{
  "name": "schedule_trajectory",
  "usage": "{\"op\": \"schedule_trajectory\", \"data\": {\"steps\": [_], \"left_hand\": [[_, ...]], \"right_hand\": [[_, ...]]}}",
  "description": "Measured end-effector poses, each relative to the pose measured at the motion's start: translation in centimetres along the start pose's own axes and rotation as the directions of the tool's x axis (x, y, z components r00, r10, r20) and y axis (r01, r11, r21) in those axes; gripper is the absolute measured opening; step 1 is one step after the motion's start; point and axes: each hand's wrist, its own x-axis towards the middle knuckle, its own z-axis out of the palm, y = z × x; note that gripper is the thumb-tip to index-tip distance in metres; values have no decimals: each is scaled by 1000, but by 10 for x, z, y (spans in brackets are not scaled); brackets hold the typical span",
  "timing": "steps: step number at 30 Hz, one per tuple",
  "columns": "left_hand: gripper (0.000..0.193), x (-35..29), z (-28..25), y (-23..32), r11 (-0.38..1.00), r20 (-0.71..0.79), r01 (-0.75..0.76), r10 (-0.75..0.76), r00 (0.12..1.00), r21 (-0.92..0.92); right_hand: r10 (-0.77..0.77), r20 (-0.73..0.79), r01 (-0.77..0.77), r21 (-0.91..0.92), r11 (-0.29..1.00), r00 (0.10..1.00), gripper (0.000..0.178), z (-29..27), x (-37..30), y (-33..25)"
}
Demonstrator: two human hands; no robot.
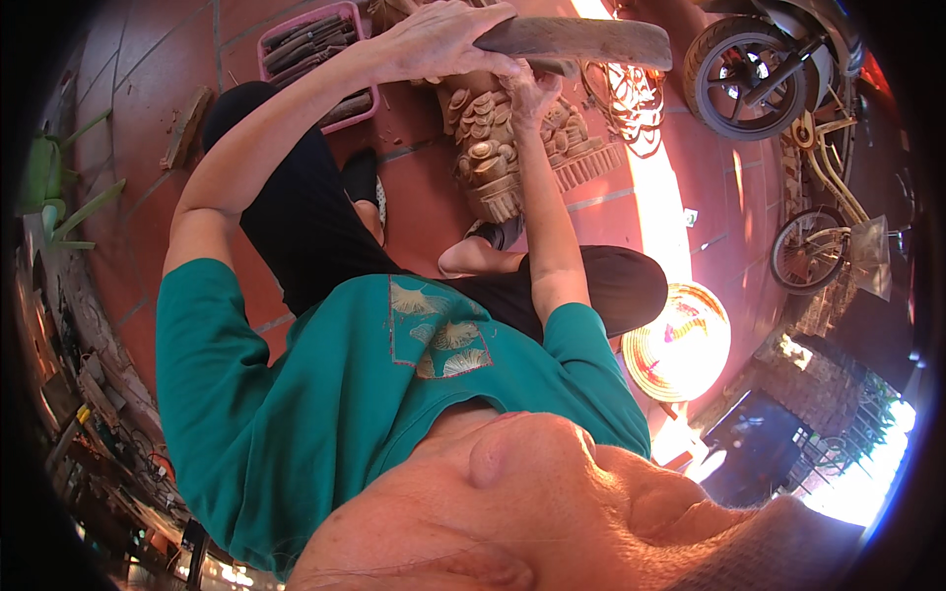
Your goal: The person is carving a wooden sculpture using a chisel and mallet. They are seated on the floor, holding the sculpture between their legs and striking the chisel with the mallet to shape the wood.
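Observation:
My left hand (443,41) reaches in from the left, closed on the near end of a long, worn wooden bar (591,42). The bar looks like a mallet or club and points to the right. Just beneath it, my right hand (533,96) is closed above a carved wooden piece (485,148); whatever its fingers hold is hidden. Rounded, coin-like shapes in relief cover the carving. It lies on the floor between my legs, with a ribbed edge at its right side. The bar partly covers its far end.
A pink tray (357,108) of dark, slim tools stands beyond my left knee, near a loose wood chunk (187,128). To the right are a woven round hat or basket (678,342), a motorbike wheel (746,79) and a bicycle (813,246). Red tiles (414,187) cover the floor.

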Motion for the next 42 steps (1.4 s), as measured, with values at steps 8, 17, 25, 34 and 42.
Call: {"op": "schedule_trajectory", "data": {"steps": [8, 17, 25, 34, 42], "left_hand": [[66, -3, 13, -14, 974, 53, -24, 12, 999, 226], [63, 1, 4, 10, 967, 174, 12, -59, 983, 255], [67, -4, 9, -35, 971, -134, 95, -67, 989, 218], [59, -8, -25, -22, 975, -184, 147, -177, 967, -167], [39, -60, 0, 31, 592, -156, 157, -443, 883, -790]], "right_hand": [[-20, 34, 21, -32, 999, 999, 20, 0, 3, 9], [6, 69, 8, -190, 982, 998, 22, -7, 0, 9], [29, 105, -20, -93, 996, 994, 19, 0, -10, 3], [-88, 244, 132, -171, 976, 966, 19, -5, -4, -3], [8, 269, 33, -147, 989, 963, 29, -6, 12, -12]]}}
